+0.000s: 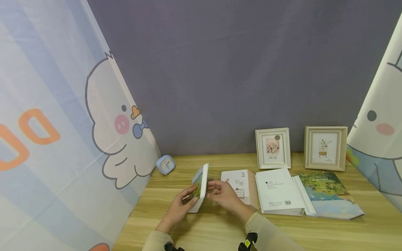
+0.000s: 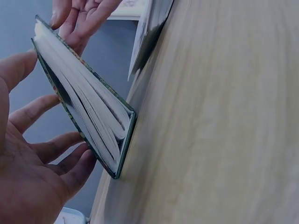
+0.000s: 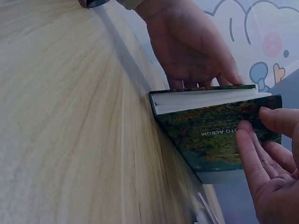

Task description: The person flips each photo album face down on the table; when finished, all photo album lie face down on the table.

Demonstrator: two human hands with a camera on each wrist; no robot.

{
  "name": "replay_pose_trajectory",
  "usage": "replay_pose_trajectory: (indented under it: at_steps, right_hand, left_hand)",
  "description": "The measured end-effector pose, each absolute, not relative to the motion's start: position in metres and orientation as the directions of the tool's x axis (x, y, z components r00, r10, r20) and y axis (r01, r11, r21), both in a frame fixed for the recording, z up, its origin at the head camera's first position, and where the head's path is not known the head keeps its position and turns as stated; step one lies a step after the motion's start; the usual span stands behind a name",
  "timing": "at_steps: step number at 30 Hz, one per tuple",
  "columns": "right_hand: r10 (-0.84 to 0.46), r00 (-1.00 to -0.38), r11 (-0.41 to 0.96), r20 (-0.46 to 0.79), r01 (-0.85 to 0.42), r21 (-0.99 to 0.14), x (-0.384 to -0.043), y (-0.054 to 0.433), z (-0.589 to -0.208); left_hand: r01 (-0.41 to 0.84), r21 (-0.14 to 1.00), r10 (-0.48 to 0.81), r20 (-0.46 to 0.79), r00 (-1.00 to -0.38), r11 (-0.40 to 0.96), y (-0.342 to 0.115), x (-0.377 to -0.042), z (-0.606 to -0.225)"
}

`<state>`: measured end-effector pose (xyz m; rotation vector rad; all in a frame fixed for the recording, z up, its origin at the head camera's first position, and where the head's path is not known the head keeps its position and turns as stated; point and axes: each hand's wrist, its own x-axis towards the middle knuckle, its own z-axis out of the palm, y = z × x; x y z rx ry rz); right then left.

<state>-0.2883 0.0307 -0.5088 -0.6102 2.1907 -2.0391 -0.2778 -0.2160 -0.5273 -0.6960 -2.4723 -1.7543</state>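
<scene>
A photo album with a painted green-and-blue cover stands on its spine on the table, its page block showing between slightly spread covers. My left hand holds it from the left, thumb near the upper edge and fingers along the outer cover. On the other side my right hand touches the opposite cover with its fingertips, fingers fairly straight. White "PHOTO ALBUM" lettering, partly covered by a finger, shows on that cover in the right wrist view.
Right of my hands lie a pale illustrated album, a white book and another painted album. Two picture frames stand behind them. A small blue clock sits at the back left. Printed curtains bound the table.
</scene>
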Motion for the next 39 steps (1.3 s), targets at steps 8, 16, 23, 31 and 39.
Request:
replay_pose_trajectory:
  at_steps: [8,16,23,31,39]
  right_hand:
    - [-0.363,-0.899,0.033,0.247,-0.278,-0.960,-0.286,0.029,-0.505]
    - [-0.360,-0.898,0.083,0.254,-0.302,-0.950,-0.284,0.027,-0.501]
    - [-0.411,-0.881,0.146,0.234,-0.318,-0.937,-0.284,0.026,-0.502]
    - [-0.461,-0.860,0.197,0.219,-0.339,-0.920,-0.280,0.025,-0.500]
    - [-0.503,-0.834,0.195,0.225,-0.363,-0.911,-0.280,0.023,-0.504]
  left_hand:
    - [0.351,0.887,0.334,0.247,-0.910,0.301,-0.211,-0.275,-0.521]
    - [0.362,0.889,0.330,0.265,-0.906,0.281,-0.204,-0.271,-0.514]
    - [0.371,0.879,0.266,0.296,-0.917,0.300,-0.202,-0.271,-0.515]
    - [0.383,0.876,0.220,0.327,-0.919,0.295,-0.202,-0.270,-0.514]
    - [0.392,0.878,0.196,0.348,-0.917,0.274,-0.203,-0.268,-0.515]
